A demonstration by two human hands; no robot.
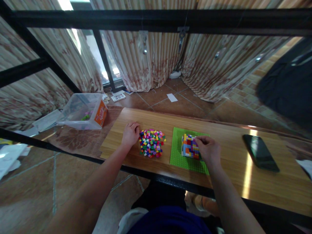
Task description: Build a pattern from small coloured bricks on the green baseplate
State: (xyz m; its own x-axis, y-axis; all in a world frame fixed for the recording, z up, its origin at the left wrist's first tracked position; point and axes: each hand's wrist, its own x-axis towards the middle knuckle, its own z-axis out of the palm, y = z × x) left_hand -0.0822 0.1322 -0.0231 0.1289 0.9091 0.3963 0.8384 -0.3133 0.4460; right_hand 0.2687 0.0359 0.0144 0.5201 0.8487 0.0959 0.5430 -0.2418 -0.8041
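Note:
A green baseplate [175, 152] lies on the wooden table, and a low block built of many-coloured toy bricks [188, 147] sits on it. My right hand [210, 150] is over the right side of that block, its thumb and fingers pinched at the upper surface; whatever they hold is hidden. Left of the baseplate is a loose pile of small toy bricks [151, 143] in many colours. Against the pile's upper left edge rests my left hand [131, 134], fingers curled together, and I cannot make out what is in them.
To the right on the table [229, 162] lies a dark phone [260, 152]. A clear plastic box [80, 122] with an orange label stands beyond the table's left end, a few coloured pieces inside. A black metal bar [156, 20] crosses in front of the curtains [161, 61].

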